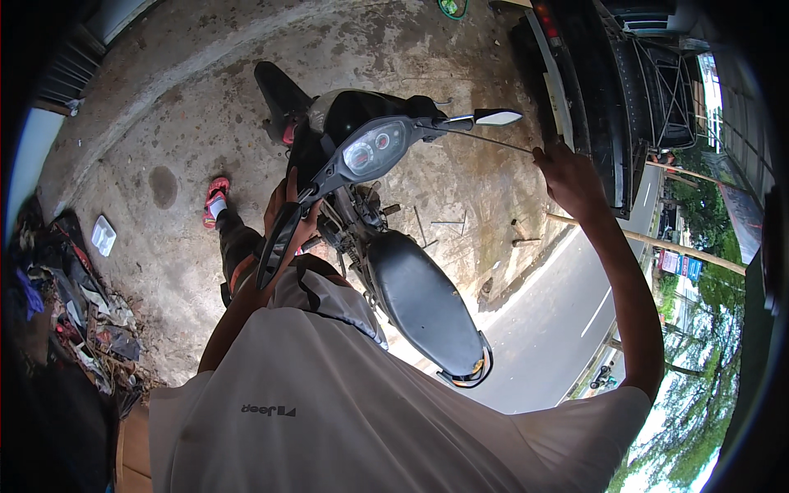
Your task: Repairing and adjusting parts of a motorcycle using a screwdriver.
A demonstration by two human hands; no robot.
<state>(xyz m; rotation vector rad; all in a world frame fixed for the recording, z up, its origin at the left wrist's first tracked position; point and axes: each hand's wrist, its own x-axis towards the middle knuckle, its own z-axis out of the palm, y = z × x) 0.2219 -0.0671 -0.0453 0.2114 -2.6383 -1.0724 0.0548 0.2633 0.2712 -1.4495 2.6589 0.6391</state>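
A black motorcycle (415, 296) stands below me, its instrument cluster (370, 152) facing up and long seat (419, 304) toward the lower right. My right hand (565, 177) is closed on the end of a thin metal rod (485, 139), which reaches left to the front cowl beside the right mirror (499, 117). My left hand (290, 203) is closed at the left handlebar area, partly behind the left mirror (275, 246); what exactly it grips is hidden.
A dark truck body (600, 99) is at the upper right. Metal pieces (448, 222) lie on the stained concrete floor (181, 123). A wooden pole (657, 242) crosses near the road (534, 370). A debris pile (82, 320) and white container (103, 236) are on the left.
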